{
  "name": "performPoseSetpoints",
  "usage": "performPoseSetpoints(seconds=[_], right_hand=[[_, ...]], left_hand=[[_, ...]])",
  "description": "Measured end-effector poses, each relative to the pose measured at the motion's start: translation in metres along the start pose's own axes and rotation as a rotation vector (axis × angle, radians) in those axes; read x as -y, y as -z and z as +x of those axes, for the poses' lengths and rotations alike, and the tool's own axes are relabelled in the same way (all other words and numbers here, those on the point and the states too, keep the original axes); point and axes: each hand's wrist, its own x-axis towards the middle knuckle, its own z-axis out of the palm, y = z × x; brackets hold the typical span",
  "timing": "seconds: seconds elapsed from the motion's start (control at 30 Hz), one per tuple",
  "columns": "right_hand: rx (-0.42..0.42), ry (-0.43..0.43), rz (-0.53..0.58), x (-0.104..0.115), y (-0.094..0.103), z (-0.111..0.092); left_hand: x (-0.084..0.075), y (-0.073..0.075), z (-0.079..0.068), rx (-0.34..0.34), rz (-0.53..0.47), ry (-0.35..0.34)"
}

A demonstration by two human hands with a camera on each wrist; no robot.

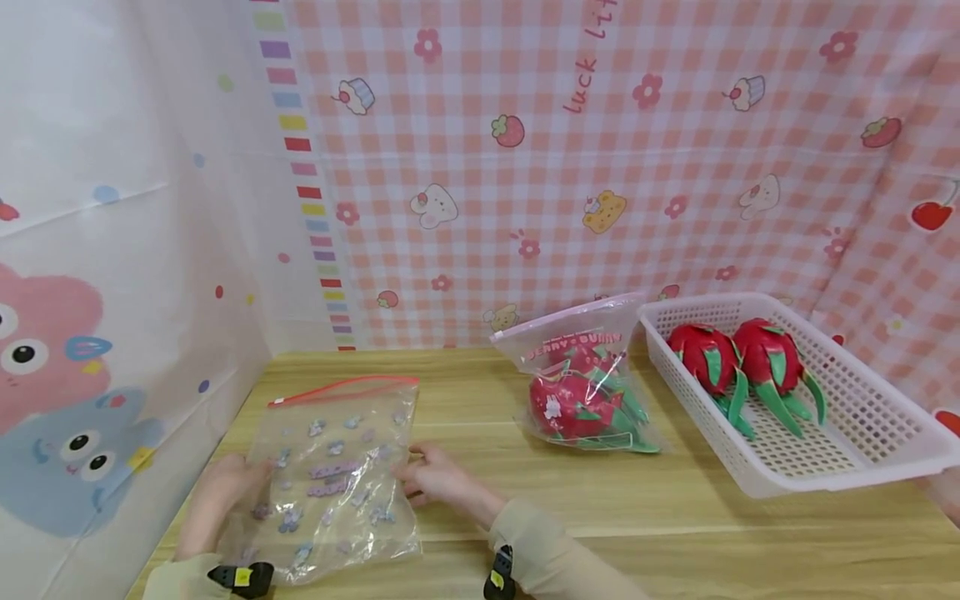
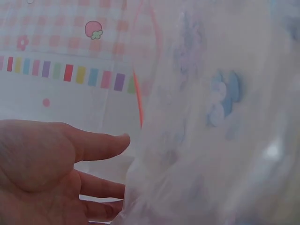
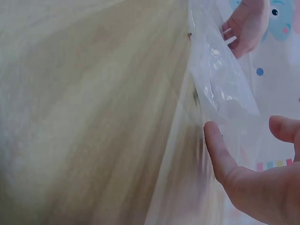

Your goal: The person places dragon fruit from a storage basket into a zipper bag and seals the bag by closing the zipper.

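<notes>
A clear zip bag [image 1: 333, 483] with small blue and purple printed figures and a red zip strip lies on the wooden table between both hands. At its left edge is my left hand [image 1: 228, 492]. The left wrist view shows that thumb [image 2: 101, 146] straight, with the other fingertips passing behind the plastic. My right hand [image 1: 442, 482] touches the bag's right edge. In the right wrist view its index finger [image 3: 219, 150] is extended against the film, and the thumb [image 3: 285, 129] stands apart from it.
Right of the hands stands a second zip bag [image 1: 555, 350] with a pink strip, holding red dragon fruit toys [image 1: 570, 404]. Beside it a white perforated basket [image 1: 862, 479] holds two more dragon fruit toys [image 1: 772, 358]. Printed cloths hang behind and at the sides of the table [image 1: 675, 533].
</notes>
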Motion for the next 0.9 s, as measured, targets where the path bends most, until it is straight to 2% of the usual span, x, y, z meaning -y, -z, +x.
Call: performPoseSetpoints(seconds=[0.13, 0.33, 0.57, 0.77, 0.9], right_hand=[[0.003, 0.004, 0.007, -0.001, -0.001, -0.002], [0.046, -0.018, 0.084, -0.003, 0.006, -0.005], [0.07, -0.049, 0.106, -0.006, 0.019, -0.009], [0.071, -0.062, 0.137, -0.007, 0.031, -0.014], [0.062, -0.058, 0.148, -0.008, 0.041, -0.017]], left_hand=[[-0.001, 0.002, -0.001, 0.013, 0.007, -0.011], [-0.005, 0.001, -0.001, 0.036, 0.053, -0.034], [-0.011, -0.005, 0.003, 0.036, -0.038, -0.053], [-0.02, -0.012, 0.007, 0.028, -0.035, -0.082], [-0.026, -0.016, 0.009, -0.002, -0.028, -0.119]])
